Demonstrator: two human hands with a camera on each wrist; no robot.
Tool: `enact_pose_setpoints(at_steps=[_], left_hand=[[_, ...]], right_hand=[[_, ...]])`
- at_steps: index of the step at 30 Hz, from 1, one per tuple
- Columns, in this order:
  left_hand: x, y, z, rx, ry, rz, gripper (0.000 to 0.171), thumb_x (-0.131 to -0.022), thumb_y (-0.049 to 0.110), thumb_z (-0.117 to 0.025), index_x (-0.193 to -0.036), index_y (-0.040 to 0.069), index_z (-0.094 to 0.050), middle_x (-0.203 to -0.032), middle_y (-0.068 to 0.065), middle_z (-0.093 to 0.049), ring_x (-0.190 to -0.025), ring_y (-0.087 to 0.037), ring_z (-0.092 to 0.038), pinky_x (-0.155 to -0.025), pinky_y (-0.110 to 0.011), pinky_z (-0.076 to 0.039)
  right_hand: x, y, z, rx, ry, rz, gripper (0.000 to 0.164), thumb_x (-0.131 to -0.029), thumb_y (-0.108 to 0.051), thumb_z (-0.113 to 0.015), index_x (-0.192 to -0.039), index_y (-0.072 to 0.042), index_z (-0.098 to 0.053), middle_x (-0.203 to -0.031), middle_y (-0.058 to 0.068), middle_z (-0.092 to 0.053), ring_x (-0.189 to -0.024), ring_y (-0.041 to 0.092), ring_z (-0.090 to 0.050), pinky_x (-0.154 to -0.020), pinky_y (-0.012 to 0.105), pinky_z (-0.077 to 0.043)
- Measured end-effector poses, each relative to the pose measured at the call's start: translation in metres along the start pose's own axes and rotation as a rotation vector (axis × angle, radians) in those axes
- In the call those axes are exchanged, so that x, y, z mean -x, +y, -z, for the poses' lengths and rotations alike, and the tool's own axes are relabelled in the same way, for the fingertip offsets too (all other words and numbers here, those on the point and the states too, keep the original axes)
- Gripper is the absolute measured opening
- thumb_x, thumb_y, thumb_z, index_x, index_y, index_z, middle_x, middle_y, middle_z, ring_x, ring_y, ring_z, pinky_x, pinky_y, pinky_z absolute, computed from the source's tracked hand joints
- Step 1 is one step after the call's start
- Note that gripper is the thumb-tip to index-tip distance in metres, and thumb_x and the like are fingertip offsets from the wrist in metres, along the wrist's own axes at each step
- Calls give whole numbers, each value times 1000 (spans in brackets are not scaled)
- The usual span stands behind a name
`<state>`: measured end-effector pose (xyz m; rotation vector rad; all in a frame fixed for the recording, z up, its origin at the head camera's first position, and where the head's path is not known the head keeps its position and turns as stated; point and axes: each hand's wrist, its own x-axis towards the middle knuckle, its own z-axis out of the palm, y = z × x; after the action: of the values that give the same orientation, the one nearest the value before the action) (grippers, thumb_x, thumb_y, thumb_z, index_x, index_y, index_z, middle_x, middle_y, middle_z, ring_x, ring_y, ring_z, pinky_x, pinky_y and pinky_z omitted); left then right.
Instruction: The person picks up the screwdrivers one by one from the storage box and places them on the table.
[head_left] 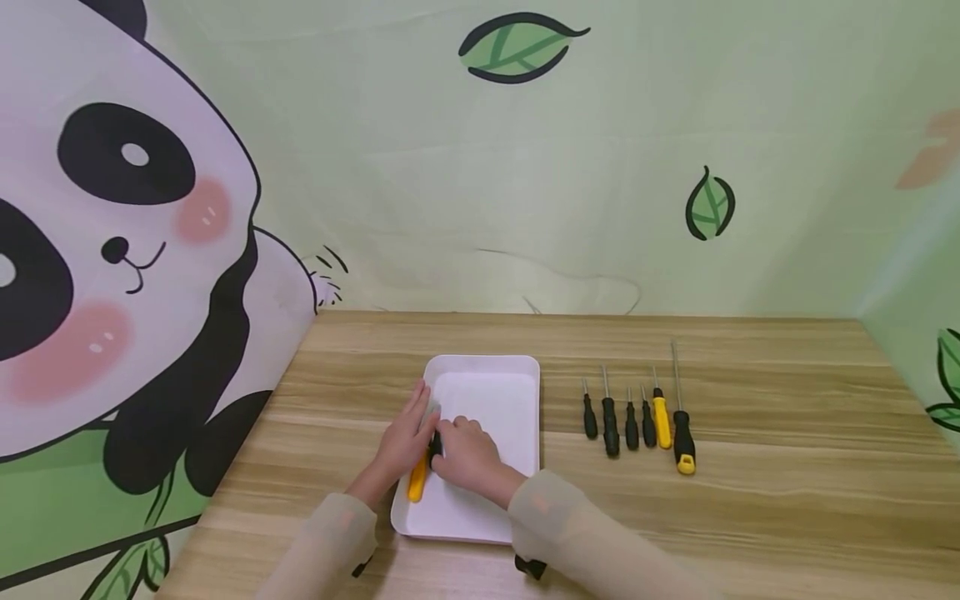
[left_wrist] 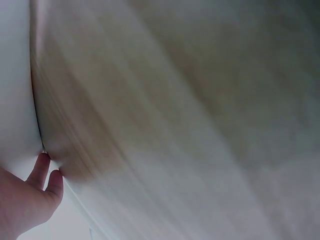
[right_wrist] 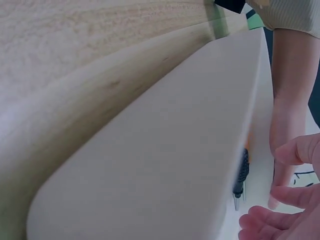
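Observation:
A white tray holds a yellow-handled tool and a black-handled screwdriver along its left side. My left hand lies over the tray's left wall with its fingers extended, above the yellow handle. Inside the tray, my right hand is close beside the black handle, its fingers loosely bent. In the right wrist view the black-handled screwdriver lies along the tray, its metal tip showing. The thumb and fingers of my right hand are apart there, with nothing visible between them. My left hand partly hides the yellow tool's upper end.
Right of the tray, several screwdrivers stand side by side on the wooden table, among them a yellow-handled one and a long black-and-yellow one. A panda-print backdrop rises behind. A small black object is near the right sleeve.

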<state>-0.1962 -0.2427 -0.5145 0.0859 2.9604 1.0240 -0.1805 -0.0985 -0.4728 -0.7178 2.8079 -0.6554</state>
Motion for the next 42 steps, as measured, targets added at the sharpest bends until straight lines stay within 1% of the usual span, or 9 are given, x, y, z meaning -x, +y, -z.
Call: enact_pose_setpoints(at_steps=[6,11,15,21,23,26,31,37,42], left_hand=[[0,2,0,6,-6,2,55,-95,35,-36,-142,10,-22,-151,-2,-13,-136,-27,-23,-108,-51,-23],[0,2,0,15,-2,-3,54,-95,33,-36,-142,10,-22,-151,-2,-14,-136,-27,-23,-108,-51,-23],[-1,2,0,22,-2,-2,53,-96,33,-35,-142,10,-22,-151,-3,-14,-136,-27,-23,-108,-50,-23],[-1,1,0,14,-3,-2,53,-96,33,-33,-142,9,-22,-151,-3,-13,-136,-27,-23,-108,-50,-23],[-1,0,0,12,-1,-6,52,-96,32,-33,-142,9,-22,-151,-3,-14,-136,-27,-24,-108,-50,-23],[0,0,0,16,7,-16,52,-96,32,-34,-142,8,-23,-151,-3,-14,-136,-27,-24,-108,-50,-23],[1,-2,0,12,29,-43,52,-96,30,-34,-141,6,-24,-150,-7,-16,-134,-29,-27,-107,-51,-25],[0,-3,-1,10,31,-38,52,-96,32,-34,-141,7,-24,-151,-5,-16,-134,-29,-27,-106,-51,-26],[0,-3,-2,9,29,-31,52,-96,32,-34,-141,8,-24,-151,-5,-16,-134,-29,-27,-107,-50,-26]], right_hand=[[-2,-1,-2,-9,-11,-26,42,-78,-26,-60,-115,-6,-55,-103,12,-58,-87,23,-53,-72,36,-49],[-4,-1,-5,-16,-7,-34,39,-79,-25,-60,-112,-5,-57,-101,12,-58,-84,24,-52,-70,37,-50],[-6,-1,-11,6,6,-22,36,-78,-26,-61,-108,-5,-58,-97,12,-57,-81,23,-52,-66,35,-49],[-8,-1,-19,19,24,0,38,-80,-27,-60,-111,-5,-57,-98,13,-57,-82,24,-52,-65,35,-48],[-8,-1,-20,28,36,5,37,-79,-26,-60,-110,-6,-58,-96,12,-58,-81,24,-52,-63,35,-48],[-9,-1,-21,39,46,16,33,-79,-26,-60,-106,-6,-60,-94,12,-58,-79,24,-51,-61,33,-47],[-10,1,-21,57,40,32,25,-80,-26,-59,-100,-10,-62,-92,11,-57,-78,23,-49,-60,32,-45],[-10,2,-21,57,36,40,21,-81,-26,-58,-95,-11,-62,-90,11,-57,-76,22,-47,-59,31,-43],[-10,3,-23,56,49,40,22,-82,-27,-57,-96,-11,-62,-90,10,-57,-74,22,-47,-59,31,-43]])
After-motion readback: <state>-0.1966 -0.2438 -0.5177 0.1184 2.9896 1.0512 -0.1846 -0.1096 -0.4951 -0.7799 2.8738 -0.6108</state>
